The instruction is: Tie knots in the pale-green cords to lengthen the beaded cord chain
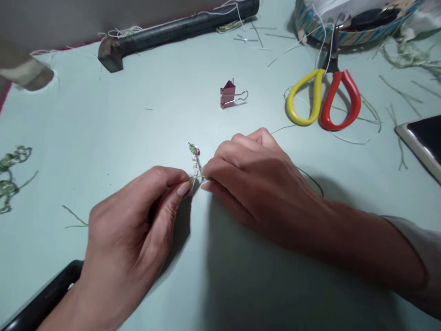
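A small piece of knotted green and white thread [195, 158] with a red spot near its tip stands out between my two hands, at the middle of the view. My left hand [138, 220] pinches green thread at its lower left between thumb and forefinger. On the other side, my right hand [255, 179] has its thumb and forefinger closed on thread at the lower right of the piece. A longer dark green strand shows beyond the right hand. The fingertips of the two hands are close but apart.
Yellow and red handled scissors [330, 69] lie at the upper right by a round basket [361, 37]. Further back is a dark hammer-like bar [179, 34]. A pink binder clip [228, 95], a phone-like device [423, 138], green knotted thread [8, 186] and thread scraps lie around.
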### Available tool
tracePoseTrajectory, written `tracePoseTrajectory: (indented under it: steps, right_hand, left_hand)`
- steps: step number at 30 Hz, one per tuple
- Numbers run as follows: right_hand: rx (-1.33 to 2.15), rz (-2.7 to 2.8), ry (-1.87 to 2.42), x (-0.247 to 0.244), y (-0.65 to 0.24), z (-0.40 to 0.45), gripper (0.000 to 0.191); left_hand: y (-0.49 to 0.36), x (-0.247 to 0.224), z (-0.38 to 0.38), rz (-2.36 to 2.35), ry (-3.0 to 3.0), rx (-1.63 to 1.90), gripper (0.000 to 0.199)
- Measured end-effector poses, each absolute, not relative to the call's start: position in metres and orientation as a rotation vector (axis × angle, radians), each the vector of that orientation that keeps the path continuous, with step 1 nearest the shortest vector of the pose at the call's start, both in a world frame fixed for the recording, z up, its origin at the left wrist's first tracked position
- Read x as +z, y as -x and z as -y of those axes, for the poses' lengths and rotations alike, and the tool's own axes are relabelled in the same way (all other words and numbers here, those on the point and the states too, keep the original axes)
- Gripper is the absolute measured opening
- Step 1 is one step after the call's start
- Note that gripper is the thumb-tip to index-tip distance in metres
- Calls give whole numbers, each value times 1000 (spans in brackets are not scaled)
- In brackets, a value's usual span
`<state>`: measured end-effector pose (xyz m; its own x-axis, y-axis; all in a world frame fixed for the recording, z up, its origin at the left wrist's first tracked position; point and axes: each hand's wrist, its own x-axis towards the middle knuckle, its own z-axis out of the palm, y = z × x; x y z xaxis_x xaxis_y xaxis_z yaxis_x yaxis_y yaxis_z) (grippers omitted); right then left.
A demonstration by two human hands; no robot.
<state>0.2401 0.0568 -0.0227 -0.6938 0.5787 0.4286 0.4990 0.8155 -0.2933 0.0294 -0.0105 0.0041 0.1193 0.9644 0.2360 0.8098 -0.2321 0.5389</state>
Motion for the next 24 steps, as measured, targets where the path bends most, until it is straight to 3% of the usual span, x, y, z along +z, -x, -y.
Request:
tracePoseTrajectory:
  steps: [24]
  right_hand:
    - [356, 2513, 1008, -7, -232, -58, 29]
  left_hand:
    - [-25, 11, 8, -1770, -2081, 688, 28]
